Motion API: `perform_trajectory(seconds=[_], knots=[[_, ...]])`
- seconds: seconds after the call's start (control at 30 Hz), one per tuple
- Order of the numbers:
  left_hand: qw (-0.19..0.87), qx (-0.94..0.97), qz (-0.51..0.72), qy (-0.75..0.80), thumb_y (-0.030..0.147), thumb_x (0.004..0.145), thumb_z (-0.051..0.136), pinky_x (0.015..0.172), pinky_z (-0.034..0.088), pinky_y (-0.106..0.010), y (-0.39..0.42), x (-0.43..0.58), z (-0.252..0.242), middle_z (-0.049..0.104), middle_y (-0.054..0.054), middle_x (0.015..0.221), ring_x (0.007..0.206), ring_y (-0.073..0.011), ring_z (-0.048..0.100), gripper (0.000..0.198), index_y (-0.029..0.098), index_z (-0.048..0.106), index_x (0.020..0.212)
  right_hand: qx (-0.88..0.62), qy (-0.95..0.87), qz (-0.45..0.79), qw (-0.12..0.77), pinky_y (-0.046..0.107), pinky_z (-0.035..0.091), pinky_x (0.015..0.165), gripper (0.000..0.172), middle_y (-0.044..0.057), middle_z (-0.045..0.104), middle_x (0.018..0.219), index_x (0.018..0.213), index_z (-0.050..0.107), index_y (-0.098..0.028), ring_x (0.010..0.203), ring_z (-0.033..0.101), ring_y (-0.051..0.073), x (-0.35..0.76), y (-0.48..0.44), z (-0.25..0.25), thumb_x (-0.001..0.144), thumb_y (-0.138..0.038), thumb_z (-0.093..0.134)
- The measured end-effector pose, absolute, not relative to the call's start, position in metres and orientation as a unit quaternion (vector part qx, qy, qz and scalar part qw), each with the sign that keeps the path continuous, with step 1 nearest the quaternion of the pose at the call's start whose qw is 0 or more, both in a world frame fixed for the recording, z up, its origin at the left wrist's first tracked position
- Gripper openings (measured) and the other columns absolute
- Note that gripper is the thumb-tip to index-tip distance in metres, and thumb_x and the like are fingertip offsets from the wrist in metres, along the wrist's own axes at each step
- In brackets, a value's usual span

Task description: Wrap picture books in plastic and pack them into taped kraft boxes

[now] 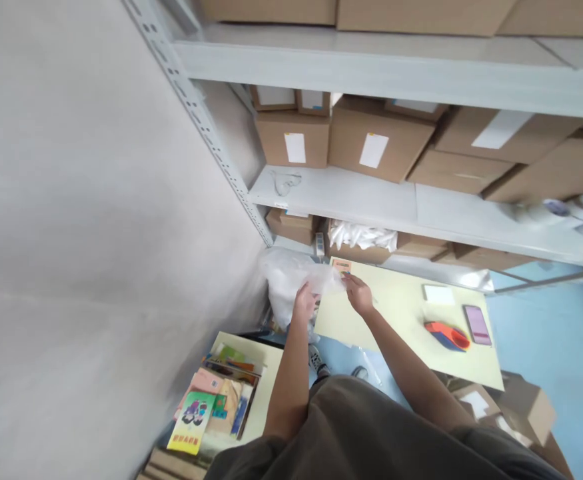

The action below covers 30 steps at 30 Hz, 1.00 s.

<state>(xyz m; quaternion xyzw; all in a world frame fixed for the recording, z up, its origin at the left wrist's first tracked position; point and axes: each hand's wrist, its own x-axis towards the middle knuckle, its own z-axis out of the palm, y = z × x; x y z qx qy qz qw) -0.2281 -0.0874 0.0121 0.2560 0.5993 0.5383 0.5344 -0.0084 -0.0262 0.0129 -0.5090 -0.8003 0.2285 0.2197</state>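
A thin, clear plastic bag is stretched between my two hands, near the left end of a cream table. My left hand has its fingers closed on the near left side of the plastic. On the other side, my right hand pinches its right edge. Just beyond the right hand, an orange printed card lies at the table's far left corner. Behind my left hand bulges a larger translucent plastic sack, and where its plastic parts from the held piece is blurred.
The cream table bears a red-and-blue tape dispenser, a phone and a white pad. Shelving with cardboard boxes rises beyond. Books pile on a lower-left table. A wall borders the left; boxes stand lower right.
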Motion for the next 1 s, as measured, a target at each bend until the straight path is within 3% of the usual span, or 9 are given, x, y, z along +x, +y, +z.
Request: perform_trajectory(seconds=[0.1,0.27,0.47,0.6,0.73,0.9,1.0], knots=[[0.534,0.142,0.571,0.608,0.049,0.083,0.079,0.097,0.057,-0.040,-0.073,-0.196,0.006,0.079,-0.013,0.117,0.122,-0.0274,0.071,0.043,0.019,0.074,0.115,-0.559,-0.787,0.178,0.190,0.046,0.049,0.114,0.056,0.009,0.066,0.150,0.133,0.074,-0.022,0.133,0.063,0.029,0.051,-0.038,0.009,0.089,-0.005,0.045],[0.539,0.136,0.548,0.625,0.047,0.072,0.086,0.093,0.056,-0.038,-0.064,-0.129,-0.016,0.080,-0.011,0.103,0.109,-0.0257,0.075,0.043,0.018,0.074,0.102,-0.654,-0.731,0.118,0.153,0.053,0.041,0.116,0.044,0.010,0.063,0.154,0.115,0.079,-0.021,0.147,0.050,0.034,0.151,-0.070,-0.022,0.093,-0.006,0.044],[0.533,0.104,0.472,0.694,0.038,0.066,0.084,0.088,0.054,-0.035,-0.082,-0.066,-0.063,0.076,-0.005,0.089,0.097,-0.0224,0.074,0.031,0.019,0.069,0.086,-0.689,-0.705,0.144,0.083,0.056,0.033,0.120,0.064,0.011,0.045,0.169,0.147,0.065,-0.023,0.160,0.032,0.034,0.217,-0.118,-0.079,0.087,-0.007,0.049],[0.531,0.069,0.435,0.724,0.027,0.065,0.081,0.090,0.054,-0.037,-0.099,-0.040,-0.090,0.073,-0.003,0.084,0.097,-0.0223,0.073,0.025,0.021,0.063,0.079,-0.695,-0.684,0.219,0.026,0.053,0.038,0.119,0.065,0.017,0.041,0.171,0.150,0.062,-0.016,0.158,0.035,0.035,0.230,-0.138,-0.103,0.087,-0.008,0.049],[0.547,0.053,0.409,0.728,0.024,0.064,0.084,0.096,0.054,-0.040,-0.117,-0.033,-0.098,0.071,-0.004,0.081,0.095,-0.0219,0.073,0.029,0.021,0.058,0.077,-0.689,-0.681,0.244,0.040,0.051,0.039,0.120,0.063,0.017,0.042,0.170,0.153,0.059,-0.016,0.156,0.037,0.034,0.234,-0.144,-0.107,0.091,-0.010,0.049],[0.559,0.058,0.370,0.740,0.027,0.069,0.085,0.091,0.058,-0.042,-0.133,-0.043,-0.092,0.070,-0.006,0.079,0.091,-0.0245,0.075,0.031,0.022,0.056,0.079,-0.659,-0.698,0.280,-0.004,0.052,0.036,0.121,0.067,0.017,0.044,0.168,0.155,0.056,-0.017,0.158,0.032,0.035,0.230,-0.137,-0.109,0.089,-0.013,0.058],[0.526,0.085,0.347,0.772,0.033,0.079,0.081,0.089,0.058,-0.042,-0.141,-0.055,-0.089,0.070,-0.007,0.085,0.095,-0.0271,0.074,0.027,0.022,0.060,0.091,-0.660,-0.692,0.290,-0.041,0.050,0.034,0.122,0.067,0.017,0.053,0.160,0.156,0.056,-0.019,0.154,0.036,0.034,0.225,-0.131,-0.112,0.089,-0.011,0.057]])
